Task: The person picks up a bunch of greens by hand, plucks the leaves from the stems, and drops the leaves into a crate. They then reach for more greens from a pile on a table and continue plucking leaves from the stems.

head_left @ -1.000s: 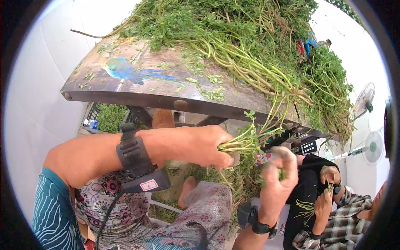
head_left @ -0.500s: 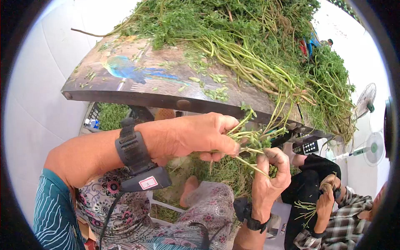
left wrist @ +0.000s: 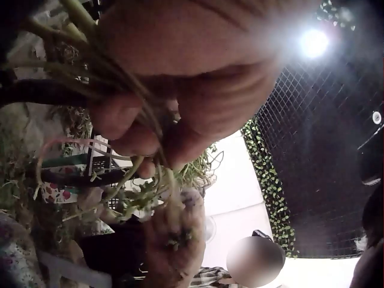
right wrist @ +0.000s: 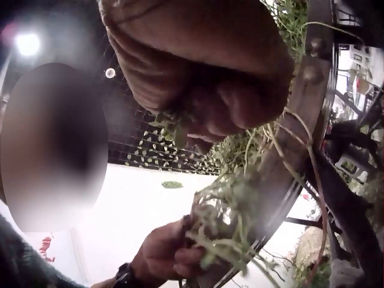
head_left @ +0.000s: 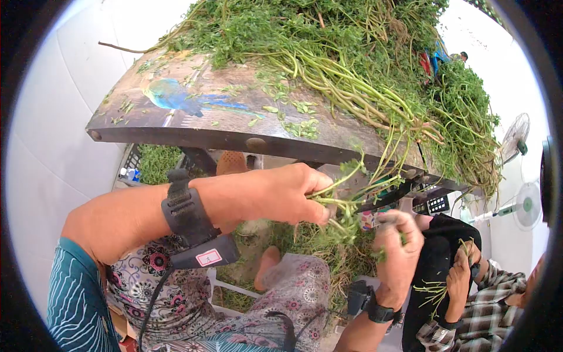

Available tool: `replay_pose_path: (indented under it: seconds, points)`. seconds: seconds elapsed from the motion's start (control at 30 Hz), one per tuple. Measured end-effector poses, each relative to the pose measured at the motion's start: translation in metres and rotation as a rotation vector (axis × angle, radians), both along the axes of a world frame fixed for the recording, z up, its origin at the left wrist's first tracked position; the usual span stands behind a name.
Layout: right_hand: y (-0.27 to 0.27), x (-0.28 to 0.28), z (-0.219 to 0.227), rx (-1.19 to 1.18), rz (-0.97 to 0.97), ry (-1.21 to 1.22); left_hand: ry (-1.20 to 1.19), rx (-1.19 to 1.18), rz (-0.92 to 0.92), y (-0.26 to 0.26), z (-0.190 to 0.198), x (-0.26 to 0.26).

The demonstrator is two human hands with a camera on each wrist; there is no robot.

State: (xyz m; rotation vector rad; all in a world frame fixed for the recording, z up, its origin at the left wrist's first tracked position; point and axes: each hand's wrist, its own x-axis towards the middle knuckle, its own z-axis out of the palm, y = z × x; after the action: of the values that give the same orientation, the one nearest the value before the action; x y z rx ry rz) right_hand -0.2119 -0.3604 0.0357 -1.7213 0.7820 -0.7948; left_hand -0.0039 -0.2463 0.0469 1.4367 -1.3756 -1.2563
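Observation:
My left hand (head_left: 281,193) grips a small bunch of thin green stems (head_left: 346,205) with leafy tips pointing right, just below the table edge. In the left wrist view the stems (left wrist: 129,78) run between its fingers. A short gap to the right, my right hand (head_left: 399,246) has its fingers curled round some small green leaves (head_left: 381,256), which stick out past the palm. The right wrist view shows these leaves (right wrist: 174,127) poking out under the curled fingers, with the bunch's leafy end below them.
A wooden table (head_left: 193,126) bears a large heap of leafy stems (head_left: 328,41), some hanging over its edge. Cut greenery (head_left: 311,246) lies on the floor. At right, another person's hands (head_left: 460,273) hold stems. A crate of greens (head_left: 158,161) and a fan (head_left: 526,208) stand nearby.
My right hand came in to the bunch, pinched at its leafy part, then drew away to the right. The left hand kept its grip, shifting only slightly.

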Motion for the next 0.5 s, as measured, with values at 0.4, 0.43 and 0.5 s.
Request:
replay_pose_path:
  seconds: [0.4, 0.43, 0.5]
  points:
    - [0.005, 0.028, 0.005, -0.529, 0.260, 0.077, -0.092, 0.116, -0.025, 0.001, 0.012, -0.005]
    - [0.006, 0.028, 0.006, -0.534, 0.238, 0.084, -0.059, 0.129, -0.011, 0.002, 0.011, -0.004]
    - [0.013, 0.032, 0.013, -0.527, 0.226, 0.134, -0.037, 0.116, -0.011, 0.001, 0.008, -0.003]
